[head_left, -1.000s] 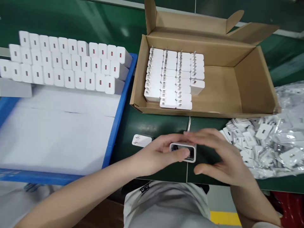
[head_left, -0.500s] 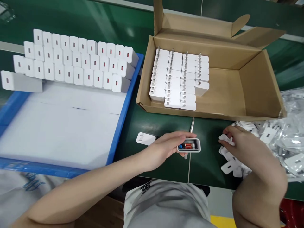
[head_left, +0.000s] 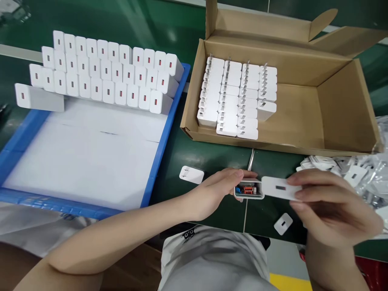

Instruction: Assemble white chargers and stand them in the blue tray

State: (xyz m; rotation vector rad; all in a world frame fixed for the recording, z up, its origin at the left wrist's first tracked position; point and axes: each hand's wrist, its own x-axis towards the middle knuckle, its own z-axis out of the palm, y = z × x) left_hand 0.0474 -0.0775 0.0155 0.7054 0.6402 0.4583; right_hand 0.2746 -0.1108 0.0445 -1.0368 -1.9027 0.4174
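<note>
My left hand [head_left: 216, 189] grips a white charger housing [head_left: 263, 195] whose open end faces me, with red, blue and white electronic parts showing inside. Between the fingertips of my right hand [head_left: 330, 198] is a flat white end cap [head_left: 274, 187] with one rectangular slot. The cap is held just right of the housing's open end, very near it. Left of my left hand a white plug piece [head_left: 191, 174] with two prongs lies on the table. Metal tweezers [head_left: 251, 159] lie partly hidden behind my left hand. A loose slotted cap [head_left: 283, 224] rests below my right hand.
At the left, a blue-rimmed tray [head_left: 163, 151] holds rows of white chargers [head_left: 97, 87]. A cardboard box [head_left: 366, 105] behind my hands contains rows of pronged white chargers [head_left: 227, 105]. More caps and clear plastic bags [head_left: 368, 178] lie at the right.
My right hand has brought a slotted cap from the pile on the right over to the housing. My left hand still holds the housing. The whole view has shifted slightly.
</note>
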